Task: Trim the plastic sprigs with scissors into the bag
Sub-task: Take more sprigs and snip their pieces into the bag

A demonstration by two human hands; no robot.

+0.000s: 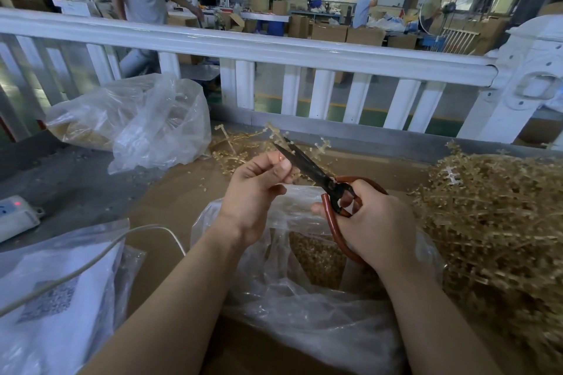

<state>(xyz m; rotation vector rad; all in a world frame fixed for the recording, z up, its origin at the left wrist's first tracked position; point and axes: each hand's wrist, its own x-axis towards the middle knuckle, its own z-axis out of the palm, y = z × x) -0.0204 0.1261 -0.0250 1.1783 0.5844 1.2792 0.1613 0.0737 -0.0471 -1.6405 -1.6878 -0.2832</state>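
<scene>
My left hand pinches a pale tan plastic sprig that sticks up and away from the fingers. My right hand grips the red-brown handles of black scissors. The blades lie against the sprig just beyond my left thumb. Below both hands an open clear plastic bag holds small tan cut pieces. A big heap of untrimmed tan sprigs lies on the right.
A second clear bag of tan pieces sits at the back left. Loose sprigs lie behind my hands. A white power strip and its cable are on the left, above a printed bag. A white railing runs behind the table.
</scene>
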